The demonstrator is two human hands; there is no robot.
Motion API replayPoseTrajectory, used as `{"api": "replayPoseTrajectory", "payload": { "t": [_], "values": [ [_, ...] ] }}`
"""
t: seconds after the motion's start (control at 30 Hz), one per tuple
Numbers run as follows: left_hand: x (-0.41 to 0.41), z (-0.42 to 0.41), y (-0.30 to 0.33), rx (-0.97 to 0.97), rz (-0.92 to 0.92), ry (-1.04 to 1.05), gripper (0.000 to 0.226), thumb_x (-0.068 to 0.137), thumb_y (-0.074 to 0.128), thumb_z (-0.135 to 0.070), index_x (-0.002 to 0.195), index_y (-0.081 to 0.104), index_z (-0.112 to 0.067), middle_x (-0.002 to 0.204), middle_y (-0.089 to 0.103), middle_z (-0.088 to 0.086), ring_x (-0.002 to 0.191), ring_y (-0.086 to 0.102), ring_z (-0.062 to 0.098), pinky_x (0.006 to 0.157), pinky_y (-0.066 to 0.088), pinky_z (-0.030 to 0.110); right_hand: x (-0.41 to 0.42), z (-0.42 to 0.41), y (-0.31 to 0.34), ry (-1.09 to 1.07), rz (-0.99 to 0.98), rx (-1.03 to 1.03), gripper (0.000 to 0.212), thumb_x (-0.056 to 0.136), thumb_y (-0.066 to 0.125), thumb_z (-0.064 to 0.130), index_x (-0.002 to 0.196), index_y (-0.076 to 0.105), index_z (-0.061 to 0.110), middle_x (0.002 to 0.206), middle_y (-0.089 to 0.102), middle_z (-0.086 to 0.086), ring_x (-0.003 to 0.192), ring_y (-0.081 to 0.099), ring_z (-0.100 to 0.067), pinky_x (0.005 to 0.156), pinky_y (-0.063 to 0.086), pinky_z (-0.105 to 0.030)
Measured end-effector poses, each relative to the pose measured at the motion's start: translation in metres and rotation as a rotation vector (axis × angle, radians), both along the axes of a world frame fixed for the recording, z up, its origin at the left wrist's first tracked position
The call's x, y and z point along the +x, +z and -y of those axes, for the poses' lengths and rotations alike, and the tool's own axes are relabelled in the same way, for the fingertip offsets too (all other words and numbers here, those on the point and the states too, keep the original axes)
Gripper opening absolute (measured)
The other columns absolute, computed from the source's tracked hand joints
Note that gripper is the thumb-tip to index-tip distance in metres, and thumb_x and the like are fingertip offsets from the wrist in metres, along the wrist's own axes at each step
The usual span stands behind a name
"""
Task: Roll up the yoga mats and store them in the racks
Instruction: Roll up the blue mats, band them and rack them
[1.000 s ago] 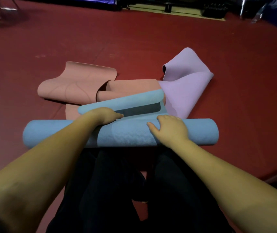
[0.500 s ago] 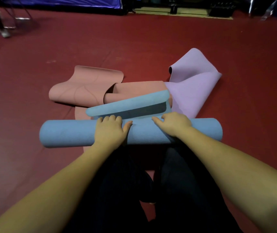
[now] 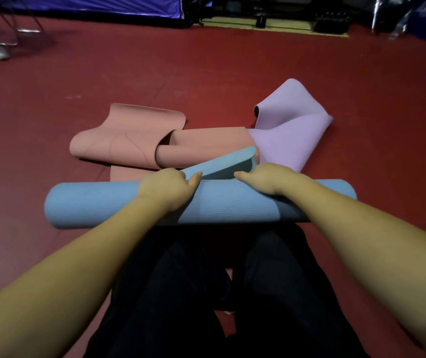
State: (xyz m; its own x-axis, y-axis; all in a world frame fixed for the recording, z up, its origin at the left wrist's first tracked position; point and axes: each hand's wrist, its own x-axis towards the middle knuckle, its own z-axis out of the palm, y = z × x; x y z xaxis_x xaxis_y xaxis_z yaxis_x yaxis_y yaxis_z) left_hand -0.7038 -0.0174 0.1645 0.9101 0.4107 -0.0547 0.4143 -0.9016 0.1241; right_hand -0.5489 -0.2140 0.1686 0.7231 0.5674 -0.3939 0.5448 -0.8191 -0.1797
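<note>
Hands on a blue yoga mat (image 3: 98,205), rolled almost to its end and lying crosswise on the red floor (image 3: 232,73) in front of the person's dark-trousered knees (image 3: 193,293); the left hand (image 3: 166,188) sits on top of the roll near its middle with fingers curled over the far side and thumb pointing right, gripping it; the right hand (image 3: 266,178) lies just right of centre, fingers curled over the top of the roll at the base of the loose blue flap (image 3: 222,164), which stands up between the two hands. Compared with half a second ago, the left hand has closed from a flat, spread press into a curl over the roll, the two hands sit further over its far edge, and the free flap is shorter and steeper; a second ago the left hand was reaching past the roll onto the flap itself. Behind the roll a pink mat (image 3: 129,135) lies loosely folded, partly curled on itself, and a lilac mat (image 3: 292,125) lies crumpled to its right, touching it; both are unrolled on the floor as before. Blue padding (image 3: 90,6) lines the far wall.
</note>
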Motion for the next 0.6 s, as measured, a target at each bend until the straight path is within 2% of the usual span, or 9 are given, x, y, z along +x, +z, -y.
{"api": "replayPoseTrajectory", "payload": {
  "t": [0.07,0.17,0.27,0.33,0.37,0.4,0.47,0.53,0.6],
  "values": [
    [0.001,0.000,0.003,-0.042,-0.084,0.015,0.064,0.098,0.019,-0.064,0.083,0.060,-0.018,0.096,0.064,0.007,0.085,0.054,0.028,0.077,0.043,0.037,0.002,0.000,0.000,0.014,-0.080,-0.010,0.072,0.094,0.026,0.067,0.142,0.052,0.020,0.148,0.048,-0.007,0.131,0.047,-0.027,0.108,0.035,-0.041],
    [0.003,-0.001,-0.003,-0.085,-0.195,0.012,0.070,0.098,0.020,-0.065,0.113,0.067,-0.016,0.122,0.064,0.011,0.110,0.058,0.031,0.091,0.043,0.041,0.002,0.001,-0.013,-0.002,-0.180,-0.038,0.070,0.095,0.029,0.066,0.146,0.047,0.021,0.153,0.042,-0.005,0.136,0.042,-0.025,0.114,0.029,-0.040],
    [0.009,-0.006,-0.004,-0.135,-0.259,0.014,0.071,0.098,0.021,-0.064,0.126,0.063,-0.015,0.133,0.060,0.013,0.119,0.055,0.031,0.098,0.040,0.041,0.002,-0.002,-0.021,-0.030,-0.196,-0.023,0.069,0.095,0.030,0.067,0.142,0.051,0.021,0.150,0.046,-0.006,0.133,0.046,-0.026,0.112,0.032,-0.040],
    [0.015,-0.011,-0.002,-0.184,-0.295,0.034,0.071,0.098,0.023,-0.064,0.131,0.060,-0.013,0.137,0.057,0.014,0.120,0.053,0.031,0.099,0.039,0.040,0.001,-0.004,-0.020,0.010,-0.092,0.028,0.060,0.097,0.028,0.063,0.129,0.063,0.025,0.138,0.058,-0.005,0.122,0.053,-0.027,0.102,0.040,-0.039],
    [0.018,-0.013,-0.001,-0.208,-0.313,0.050,0.072,0.098,0.025,-0.064,0.134,0.058,-0.012,0.140,0.054,0.015,0.122,0.052,0.032,0.100,0.038,0.040,0.000,-0.005,-0.021,0.024,-0.002,0.077,0.055,0.099,0.028,0.060,0.115,0.067,0.025,0.124,0.064,-0.005,0.111,0.057,-0.027,0.094,0.044,-0.039],
    [0.021,-0.015,-0.001,-0.232,-0.328,0.062,0.072,0.098,0.027,-0.064,0.137,0.056,-0.011,0.144,0.052,0.015,0.125,0.051,0.032,0.102,0.038,0.039,-0.002,-0.005,-0.021,0.023,0.093,0.137,0.052,0.100,0.028,0.056,0.100,0.067,0.022,0.107,0.067,-0.004,0.100,0.059,-0.027,0.084,0.046,-0.038],
    [0.028,-0.020,-0.001,-0.281,-0.356,0.078,0.072,0.098,0.030,-0.064,0.142,0.052,-0.011,0.149,0.047,0.014,0.130,0.048,0.032,0.105,0.035,0.039,-0.007,-0.003,-0.022,0.003,0.240,0.238,0.051,0.102,0.030,0.049,0.078,0.059,0.016,0.080,0.061,-0.003,0.084,0.059,-0.028,0.066,0.042,-0.036],
    [0.034,-0.023,-0.003,-0.328,-0.382,0.083,0.071,0.096,0.033,-0.065,0.143,0.051,-0.014,0.150,0.045,0.012,0.131,0.047,0.030,0.104,0.034,0.038,-0.012,0.000,-0.024,-0.009,0.307,0.265,0.051,0.103,0.031,0.046,0.069,0.053,0.014,0.073,0.056,-0.003,0.078,0.057,-0.029,0.060,0.037,-0.036],
    [0.042,-0.028,-0.005,-0.392,-0.411,0.083,0.068,0.096,0.036,-0.065,0.144,0.050,-0.019,0.150,0.045,0.008,0.131,0.047,0.029,0.105,0.033,0.038,-0.021,0.005,-0.025,-0.014,0.343,0.266,0.049,0.101,0.034,0.048,0.068,0.051,0.016,0.075,0.053,-0.003,0.083,0.057,-0.029,0.063,0.035,-0.035]
  ]
}}
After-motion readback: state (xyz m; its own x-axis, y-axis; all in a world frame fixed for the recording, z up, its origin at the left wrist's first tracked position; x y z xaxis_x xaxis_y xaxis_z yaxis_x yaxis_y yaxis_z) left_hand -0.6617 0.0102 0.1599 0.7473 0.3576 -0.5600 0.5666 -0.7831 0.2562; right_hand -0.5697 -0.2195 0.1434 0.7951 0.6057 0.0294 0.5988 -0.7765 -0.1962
